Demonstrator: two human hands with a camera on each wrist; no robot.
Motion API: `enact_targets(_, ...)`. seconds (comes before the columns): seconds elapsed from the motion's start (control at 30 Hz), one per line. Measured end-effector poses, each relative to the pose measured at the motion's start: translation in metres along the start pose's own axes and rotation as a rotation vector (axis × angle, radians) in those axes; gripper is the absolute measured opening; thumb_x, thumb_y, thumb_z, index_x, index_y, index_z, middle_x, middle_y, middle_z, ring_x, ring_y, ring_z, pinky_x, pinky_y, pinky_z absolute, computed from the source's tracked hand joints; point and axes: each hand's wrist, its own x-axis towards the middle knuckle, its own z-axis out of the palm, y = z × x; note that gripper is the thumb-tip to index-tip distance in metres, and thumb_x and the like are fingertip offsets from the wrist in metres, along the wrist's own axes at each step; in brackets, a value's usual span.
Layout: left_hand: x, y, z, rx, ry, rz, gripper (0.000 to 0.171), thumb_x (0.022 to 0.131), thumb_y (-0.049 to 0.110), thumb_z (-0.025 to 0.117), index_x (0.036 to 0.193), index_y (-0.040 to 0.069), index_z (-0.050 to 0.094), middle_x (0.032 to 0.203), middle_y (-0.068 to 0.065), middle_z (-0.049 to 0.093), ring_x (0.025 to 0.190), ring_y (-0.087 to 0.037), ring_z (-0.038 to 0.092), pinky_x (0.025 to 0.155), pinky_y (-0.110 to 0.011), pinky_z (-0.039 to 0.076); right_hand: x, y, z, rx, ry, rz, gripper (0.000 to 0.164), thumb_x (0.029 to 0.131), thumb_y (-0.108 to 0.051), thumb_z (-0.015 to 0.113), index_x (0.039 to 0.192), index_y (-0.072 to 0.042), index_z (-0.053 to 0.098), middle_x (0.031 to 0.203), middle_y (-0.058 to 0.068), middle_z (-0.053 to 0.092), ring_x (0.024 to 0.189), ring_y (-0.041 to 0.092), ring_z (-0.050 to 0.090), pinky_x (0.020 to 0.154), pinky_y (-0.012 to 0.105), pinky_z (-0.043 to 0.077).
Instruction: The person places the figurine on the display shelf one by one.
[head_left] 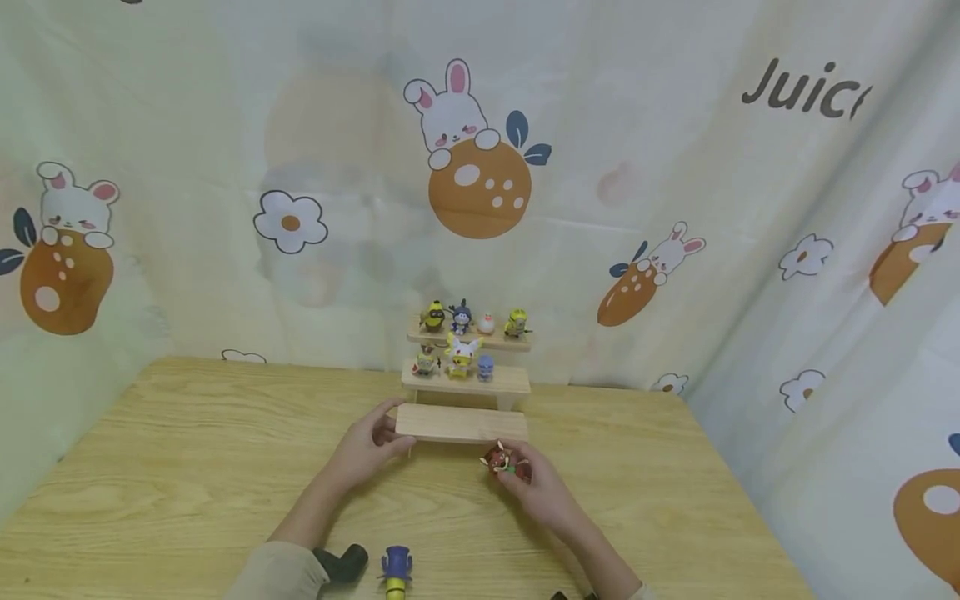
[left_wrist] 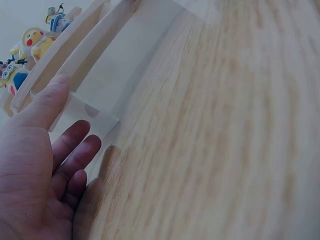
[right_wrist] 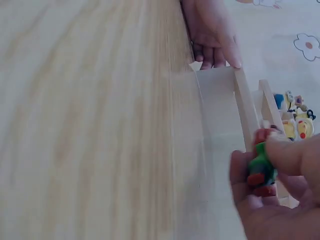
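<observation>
Nearest to me, at the near edge of the wooden table (head_left: 187,467), I see a small blue and yellow figure (head_left: 396,568) standing just right of a dark object (head_left: 341,562) that lies by my left sleeve.

Farther in, my right hand (head_left: 534,487) holds a small red-brown toy figure (head_left: 500,458) with green on it. In the right wrist view the thumb and fingers (right_wrist: 290,150) are curled round the toy figure (right_wrist: 261,167) and pinch it, so that hand is closed on it. The figure sits just in front of the right end of the lowest step of the wooden tiered stand (head_left: 461,422), very close to its front edge; I cannot tell whether it touches the wood.

My left hand (head_left: 369,446) is at the left end of that same lowest step. The thumb lies along the step's top edge and the fingers (left_wrist: 75,150) reach, fairly straight and relaxed, under and beside the board; it rests against the stand without gripping it. The two hands are at opposite ends of the step, with the toy on the right side, well apart from the left hand.

Beyond, the middle step carries three small figures (head_left: 457,360), among them a yellow one with white ears. The top step holds four more figures (head_left: 472,318). Behind it hangs a pale cloth (head_left: 480,167) printed with rabbits, oranges and flowers.
</observation>
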Motion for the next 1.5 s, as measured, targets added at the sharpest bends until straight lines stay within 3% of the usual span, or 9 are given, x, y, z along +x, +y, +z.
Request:
enact_targets(0.17, 0.002, -0.001, -0.002, -0.006, -0.001, 0.007, 0.071, 0.081, 0.035, 0.074, 0.142, 0.018, 0.042, 0.100, -0.005, 0.065, 0.088, -0.015, 0.061, 0.080, -0.029, 0.049, 0.000, -0.007, 0.000, 0.218, 0.006, 0.072, 0.045, 0.090, -0.002, 0.061, 0.129, -0.006, 0.040, 0.119, 0.016, 0.044, 0.099, 0.021, 0.061, 0.074, 0.021, 0.052)
enact_targets(0.3, 0.003, -0.001, -0.004, -0.014, -0.005, 0.012, 0.072, 0.081, 0.034, 0.075, 0.143, 0.017, 0.042, 0.100, -0.005, 0.066, 0.089, -0.015, 0.061, 0.081, -0.029, 0.050, 0.000, -0.012, -0.004, 0.317, 0.037, 0.073, 0.046, 0.088, -0.002, 0.063, 0.127, -0.006, 0.038, 0.122, 0.014, 0.046, 0.109, 0.022, 0.060, 0.080, 0.025, 0.053)
enact_targets(0.57, 0.001, 0.004, -0.009, 0.001, -0.014, 0.029, 0.072, 0.082, 0.036, 0.073, 0.143, 0.016, 0.041, 0.100, -0.005, 0.066, 0.088, -0.014, 0.062, 0.080, -0.029, 0.050, 0.002, -0.016, -0.018, 0.286, 0.069, 0.042, 0.051, 0.087, -0.011, 0.067, 0.133, -0.011, 0.046, 0.123, 0.013, 0.055, 0.106, 0.017, 0.057, 0.087, 0.029, 0.049)
enact_targets(0.77, 0.000, 0.006, -0.011, 0.005, -0.011, 0.017, 0.072, 0.081, 0.036, 0.074, 0.143, 0.017, 0.042, 0.101, -0.006, 0.066, 0.089, -0.015, 0.062, 0.081, -0.030, 0.050, 0.002, -0.020, -0.025, 0.292, 0.074, 0.060, 0.055, 0.089, -0.009, 0.064, 0.137, -0.018, 0.038, 0.124, 0.014, 0.049, 0.103, 0.018, 0.059, 0.090, 0.032, 0.048)
enact_targets(0.9, -0.002, 0.006, -0.010, -0.003, -0.012, 0.004, 0.072, 0.081, 0.036, 0.074, 0.143, 0.017, 0.042, 0.102, -0.006, 0.065, 0.090, -0.016, 0.062, 0.082, -0.031, 0.051, 0.004, -0.022, -0.031, 0.240, 0.072, 0.057, 0.053, 0.090, -0.007, 0.062, 0.137, -0.020, 0.041, 0.120, 0.013, 0.049, 0.100, 0.015, 0.061, 0.087, 0.029, 0.050)
enact_targets(1.07, -0.004, 0.007, -0.007, -0.006, -0.001, -0.019, 0.071, 0.080, 0.035, 0.075, 0.142, 0.019, 0.043, 0.102, -0.006, 0.065, 0.091, -0.016, 0.062, 0.084, -0.033, 0.052, 0.014, -0.035, -0.042, 0.104, 0.086, 0.037, 0.047, 0.089, -0.011, 0.066, 0.133, -0.010, 0.049, 0.118, 0.014, 0.054, 0.101, 0.016, 0.062, 0.084, 0.028, 0.052)
enact_targets(1.3, -0.002, 0.008, -0.003, -0.020, 0.005, 0.001, 0.072, 0.080, 0.035, 0.075, 0.142, 0.018, 0.043, 0.101, -0.005, 0.066, 0.091, -0.016, 0.063, 0.083, -0.034, 0.052, 0.049, -0.058, -0.057, -0.091, 0.183, -0.075, 0.045, 0.085, -0.011, 0.071, 0.127, -0.007, 0.055, 0.120, 0.016, 0.059, 0.108, 0.029, 0.061, 0.086, 0.025, 0.053)
enact_targets(1.5, -0.004, 0.005, -0.002, -0.013, -0.006, -0.013, 0.072, 0.080, 0.036, 0.075, 0.142, 0.019, 0.043, 0.099, -0.003, 0.067, 0.090, -0.015, 0.063, 0.083, -0.033, 0.053, 0.072, -0.066, -0.058, -0.207, 0.268, -0.095, 0.043, 0.083, -0.013, 0.074, 0.123, -0.013, 0.059, 0.115, 0.011, 0.063, 0.098, 0.025, 0.065, 0.079, 0.026, 0.056)
